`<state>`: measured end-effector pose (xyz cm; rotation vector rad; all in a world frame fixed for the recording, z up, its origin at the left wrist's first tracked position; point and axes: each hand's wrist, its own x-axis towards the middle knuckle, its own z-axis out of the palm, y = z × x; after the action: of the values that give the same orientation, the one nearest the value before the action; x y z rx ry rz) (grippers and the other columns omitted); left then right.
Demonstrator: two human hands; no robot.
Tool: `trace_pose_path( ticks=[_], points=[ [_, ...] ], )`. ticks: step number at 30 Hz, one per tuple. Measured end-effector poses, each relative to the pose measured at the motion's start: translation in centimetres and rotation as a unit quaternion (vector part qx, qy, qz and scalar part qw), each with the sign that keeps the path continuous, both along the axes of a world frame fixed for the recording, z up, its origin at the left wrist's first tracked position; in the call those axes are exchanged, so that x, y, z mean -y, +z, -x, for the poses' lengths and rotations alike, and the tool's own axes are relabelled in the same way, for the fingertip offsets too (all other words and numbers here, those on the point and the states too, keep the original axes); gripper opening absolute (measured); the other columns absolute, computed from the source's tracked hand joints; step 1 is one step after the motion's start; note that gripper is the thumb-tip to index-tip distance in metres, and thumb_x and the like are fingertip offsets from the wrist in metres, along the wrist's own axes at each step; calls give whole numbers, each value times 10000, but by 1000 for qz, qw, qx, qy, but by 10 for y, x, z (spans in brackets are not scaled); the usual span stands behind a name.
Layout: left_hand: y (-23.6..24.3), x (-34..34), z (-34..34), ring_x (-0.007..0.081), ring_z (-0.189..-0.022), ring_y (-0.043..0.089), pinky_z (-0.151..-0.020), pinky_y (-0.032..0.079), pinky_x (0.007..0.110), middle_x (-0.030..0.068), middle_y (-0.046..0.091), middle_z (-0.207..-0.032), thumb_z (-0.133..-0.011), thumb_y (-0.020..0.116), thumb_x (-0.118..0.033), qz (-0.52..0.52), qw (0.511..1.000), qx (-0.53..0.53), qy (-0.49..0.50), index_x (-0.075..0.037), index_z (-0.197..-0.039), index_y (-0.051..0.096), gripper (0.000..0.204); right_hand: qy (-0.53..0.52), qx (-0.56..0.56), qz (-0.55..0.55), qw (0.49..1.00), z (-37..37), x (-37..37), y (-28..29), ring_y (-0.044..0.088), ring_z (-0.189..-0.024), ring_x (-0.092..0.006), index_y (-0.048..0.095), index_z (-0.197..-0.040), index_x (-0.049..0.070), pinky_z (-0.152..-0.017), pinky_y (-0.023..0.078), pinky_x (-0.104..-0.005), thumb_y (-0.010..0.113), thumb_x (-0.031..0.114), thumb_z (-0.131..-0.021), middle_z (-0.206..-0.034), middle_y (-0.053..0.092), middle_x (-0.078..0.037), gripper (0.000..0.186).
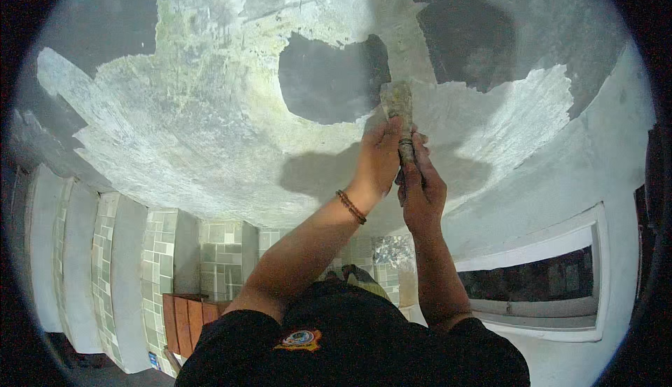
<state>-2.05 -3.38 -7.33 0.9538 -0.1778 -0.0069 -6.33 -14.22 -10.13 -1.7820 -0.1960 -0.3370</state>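
The scraper (398, 101) points up at the patchy wall (210, 86), its blade just right of a rounded dark grey patch (332, 79); whether the edge touches is hard to tell. The right hand (423, 194) is closed around the lower handle and the left hand (379, 152) is wrapped about it nearer the blade, a grip that should suit firm, short strokes. Keeping the blade low and working out from the patch's ragged rim would likely limit gouging.

Here are the steps (159, 247), pale-tiled; brown slats (187, 322) at the steps' lower right; and well right of the steps, a window (535, 280)!
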Motion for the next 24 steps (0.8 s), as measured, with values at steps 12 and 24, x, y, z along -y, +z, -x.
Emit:
trace_pose_path(
  ticks=[12, 24],
  points=[
    [-16, -1, -14, 238, -795, 713, -735, 586, 359, 164, 712, -941, -1119, 404, -305, -29, 993, 108, 33, 45, -1117, 588, 395, 130, 183, -74, 972, -24, 10, -52, 453, -648, -20, 398, -1556, -15, -501, 375, -192, 498, 163, -1083, -1269, 643, -107, 515],
    [-54, 31, -12, 232, -1041, 647, -942, 482, 361, 170, 698, -1152, -1089, 483, -359, -228, 926, 114, 278, 58, -1235, 644, 469, 122, 279, 51, 951, -42, 33, -70, 480, -1419, -387, 414, -1547, 20, -1120, 429, -413, 445, 204, -1052, -1562, 435, -269, 529]
  ],
)
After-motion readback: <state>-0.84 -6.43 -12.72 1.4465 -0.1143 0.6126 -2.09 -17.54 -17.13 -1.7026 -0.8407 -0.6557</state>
